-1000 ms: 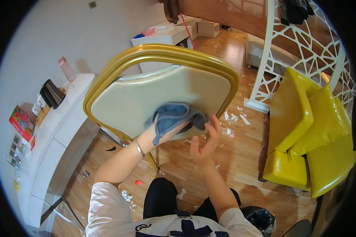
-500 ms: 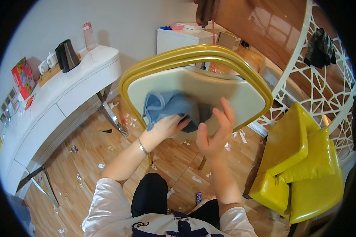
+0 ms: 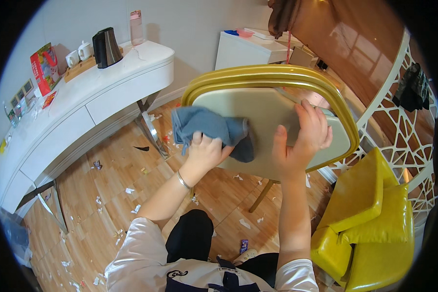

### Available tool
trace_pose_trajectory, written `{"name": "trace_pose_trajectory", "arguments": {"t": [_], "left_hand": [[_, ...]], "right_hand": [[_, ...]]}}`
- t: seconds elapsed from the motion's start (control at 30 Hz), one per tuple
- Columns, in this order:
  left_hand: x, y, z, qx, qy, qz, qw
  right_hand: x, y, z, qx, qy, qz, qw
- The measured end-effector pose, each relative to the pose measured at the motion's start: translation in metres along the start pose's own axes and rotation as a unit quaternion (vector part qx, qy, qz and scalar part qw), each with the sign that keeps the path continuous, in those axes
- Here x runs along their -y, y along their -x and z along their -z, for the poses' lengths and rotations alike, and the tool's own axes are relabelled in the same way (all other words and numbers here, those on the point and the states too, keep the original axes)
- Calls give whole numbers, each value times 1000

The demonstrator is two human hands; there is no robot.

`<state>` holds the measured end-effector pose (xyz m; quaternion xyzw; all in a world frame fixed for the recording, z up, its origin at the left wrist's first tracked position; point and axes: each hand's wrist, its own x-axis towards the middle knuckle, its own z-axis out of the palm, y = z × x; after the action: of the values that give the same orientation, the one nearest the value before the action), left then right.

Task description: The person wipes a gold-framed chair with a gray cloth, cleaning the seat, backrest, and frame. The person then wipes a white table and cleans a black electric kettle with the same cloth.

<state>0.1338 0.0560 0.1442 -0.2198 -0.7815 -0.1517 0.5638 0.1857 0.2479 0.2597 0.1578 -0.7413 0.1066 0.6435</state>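
A chair with a rounded gold frame (image 3: 272,73) and a cream panel (image 3: 265,117) stands tilted in front of me. My left hand (image 3: 204,153) is closed on a crumpled blue cloth (image 3: 207,124), which lies against the left part of the panel. Part of the cloth droops below the fingers. Over the right part of the panel is my right hand (image 3: 304,134), thumb apart and fingers extended, holding nothing. Whether its palm touches the panel I cannot tell. One gold chair leg (image 3: 261,195) shows below.
To the left, a white curved desk (image 3: 73,119) bears a kettle (image 3: 108,47), a pink bottle (image 3: 136,29), cups and a red bag (image 3: 46,68). A yellow armchair (image 3: 370,209) and white lattice screen (image 3: 396,131) stand at right. Paper scraps litter the wooden floor (image 3: 146,194).
The view has swung left, so the chair and desk sit further right in it. My right hand has moved right across the panel; the cloth, still in my left hand, reaches the panel's left edge.
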Motion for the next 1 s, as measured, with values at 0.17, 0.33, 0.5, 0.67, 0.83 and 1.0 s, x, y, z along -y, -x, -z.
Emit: {"name": "trace_pose_trajectory", "arguments": {"t": [0.17, 0.33, 0.5, 0.67, 0.83, 1.0], "left_hand": [[-26, -84, 25, -74, -19, -22, 997], [-17, -84, 28, -116, -21, -16, 993], [0, -46, 29, -127, -16, 76, 989], [8, -23, 31, -98, 6, 73, 993], [-19, -82, 26, -123, -13, 6, 992], [-39, -91, 17, 26, 69, -52, 996]], "right_hand": [[-1, 6, -2, -3, -22, -14, 1000], [0, 7, -6, -23, -32, -18, 999], [1, 6, 1, -2, -22, -11, 1000], [3, 5, 3, 15, -29, -11, 999], [-2, 5, 3, 0, -49, -15, 999], [-1, 5, 6, 2, -77, -15, 997]]}}
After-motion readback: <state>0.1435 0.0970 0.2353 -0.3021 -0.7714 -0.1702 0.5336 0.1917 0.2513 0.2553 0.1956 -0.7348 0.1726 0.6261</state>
